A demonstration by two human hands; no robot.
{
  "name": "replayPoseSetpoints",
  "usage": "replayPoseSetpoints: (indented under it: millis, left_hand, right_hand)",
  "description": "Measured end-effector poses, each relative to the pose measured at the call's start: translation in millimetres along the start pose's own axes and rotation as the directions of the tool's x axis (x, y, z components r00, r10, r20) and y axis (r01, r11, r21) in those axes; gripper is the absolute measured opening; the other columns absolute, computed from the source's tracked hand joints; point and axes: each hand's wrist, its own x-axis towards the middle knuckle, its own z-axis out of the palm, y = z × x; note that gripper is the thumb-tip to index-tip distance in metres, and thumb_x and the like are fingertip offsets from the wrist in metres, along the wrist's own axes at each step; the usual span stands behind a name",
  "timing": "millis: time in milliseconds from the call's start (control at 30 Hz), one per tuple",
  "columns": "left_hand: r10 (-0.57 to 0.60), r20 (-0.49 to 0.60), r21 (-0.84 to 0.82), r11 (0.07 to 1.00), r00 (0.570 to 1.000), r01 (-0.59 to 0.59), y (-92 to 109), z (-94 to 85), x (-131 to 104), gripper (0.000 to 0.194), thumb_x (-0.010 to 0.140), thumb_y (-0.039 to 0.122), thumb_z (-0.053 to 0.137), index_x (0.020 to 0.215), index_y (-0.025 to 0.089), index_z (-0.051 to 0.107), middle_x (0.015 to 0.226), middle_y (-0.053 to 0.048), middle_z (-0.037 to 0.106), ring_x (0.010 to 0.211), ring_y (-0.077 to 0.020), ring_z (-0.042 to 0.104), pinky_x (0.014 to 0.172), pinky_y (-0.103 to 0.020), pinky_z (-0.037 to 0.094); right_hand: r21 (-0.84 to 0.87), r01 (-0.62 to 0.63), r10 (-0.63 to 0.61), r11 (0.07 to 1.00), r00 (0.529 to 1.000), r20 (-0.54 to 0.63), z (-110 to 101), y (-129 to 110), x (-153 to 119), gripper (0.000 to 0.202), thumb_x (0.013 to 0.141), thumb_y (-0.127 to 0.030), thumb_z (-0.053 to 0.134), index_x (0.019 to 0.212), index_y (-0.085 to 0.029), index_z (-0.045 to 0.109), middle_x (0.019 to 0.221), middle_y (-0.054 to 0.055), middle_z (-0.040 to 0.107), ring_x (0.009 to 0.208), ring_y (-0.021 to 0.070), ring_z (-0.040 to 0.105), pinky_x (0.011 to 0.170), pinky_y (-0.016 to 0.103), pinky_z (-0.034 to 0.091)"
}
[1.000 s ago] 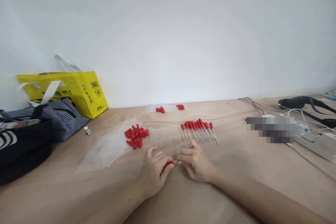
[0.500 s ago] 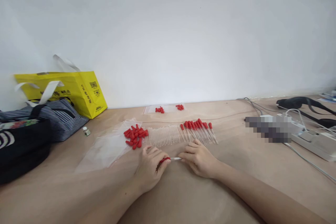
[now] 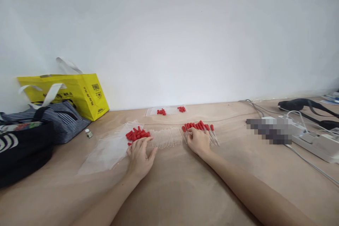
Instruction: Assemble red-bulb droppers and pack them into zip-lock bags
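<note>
My left hand point(image 3: 141, 157) reaches over the near side of a pile of red rubber bulbs point(image 3: 136, 134), thumb and fingers apart, with nothing seen in it. My right hand point(image 3: 199, 141) lies over the left part of a row of droppers point(image 3: 213, 134), clear tubes with red bulbs on their far ends. Its fingers are curled closed on a dropper, mostly hidden by the hand. Between the hands, several clear dropper tubes point(image 3: 166, 137) without bulbs lie side by side.
Clear plastic bags point(image 3: 103, 155) lie left of the bulbs. Another bag point(image 3: 172, 110) with red bulbs lies by the wall. A small bottle point(image 3: 88, 133), a yellow bag point(image 3: 90, 95) and a striped bag point(image 3: 66, 123) stand left. A power strip point(image 3: 317, 144) with cables is at right.
The hands have parted from the dropper they held between them. My left hand moved left to the bulb pile and opened; my right hand moved away from me onto the dropper row.
</note>
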Motion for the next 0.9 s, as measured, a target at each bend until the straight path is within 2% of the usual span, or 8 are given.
replayPoseSetpoints:
  millis: [167,333,500,733,900]
  left_hand:
    - [-0.081,0.003,0.122,0.989,0.997,0.08,-1,-6.1,3,0.028,0.073,0.029,0.053,0.101,0.021,0.052,0.1,-0.007,0.057,0.096,-0.0261,0.046,0.082,-0.041,0.028]
    - [-0.151,0.023,0.264,0.954,0.988,0.14,-13,-8.3,8,0.027,0.071,0.032,0.054,0.096,0.022,0.055,0.099,-0.009,0.056,0.095,-0.0274,0.045,0.077,-0.04,0.028]
    - [-0.115,0.06,0.323,0.942,0.992,0.09,-25,-8.5,12,0.016,0.073,0.032,0.052,0.085,0.022,0.058,0.091,-0.006,0.058,0.09,-0.025,0.047,0.077,-0.041,0.026]
    - [-0.037,0.041,0.409,0.913,0.998,0.017,-29,-10.5,14,0.022,0.074,0.04,0.05,0.078,0.021,0.058,0.089,-0.007,0.057,0.088,-0.0244,0.046,0.078,-0.042,0.025]
    - [-0.021,0.054,0.461,0.887,0.998,-0.007,-27,-11.4,14,0.023,0.075,0.04,0.048,0.075,0.019,0.058,0.088,-0.008,0.056,0.089,-0.0247,0.045,0.081,-0.043,0.024]
  right_hand:
    - [-0.092,-0.009,0.014,0.996,0.998,0.054,6,-8,2,0.022,0.078,-0.022,0.041,0.089,-0.02,0.06,0.074,0.006,0.065,0.073,0.0194,0.057,0.069,0.033,0.021]
    - [-0.111,0.027,-0.019,0.993,0.997,0.072,6,-6,0,0.022,0.08,-0.024,0.041,0.089,-0.021,0.06,0.076,0.006,0.065,0.076,0.0191,0.056,0.07,0.032,0.021]
    - [-0.079,0.051,-0.048,0.996,0.998,0.043,8,-2,-1,0.02,0.079,-0.023,0.042,0.086,-0.023,0.061,0.079,0.003,0.065,0.079,0.0184,0.055,0.071,0.033,0.02]
    - [-0.078,0.118,-0.119,0.99,0.993,-0.013,8,0,-2,0.025,0.083,-0.031,0.039,0.086,-0.022,0.062,0.086,0.006,0.061,0.085,0.0198,0.05,0.072,0.033,0.021]
    - [-0.115,0.113,-0.108,0.987,0.993,0.048,7,-14,8,0.024,0.08,-0.029,0.041,0.082,-0.019,0.062,0.088,0.009,0.06,0.087,0.0218,0.049,0.072,0.035,0.023]
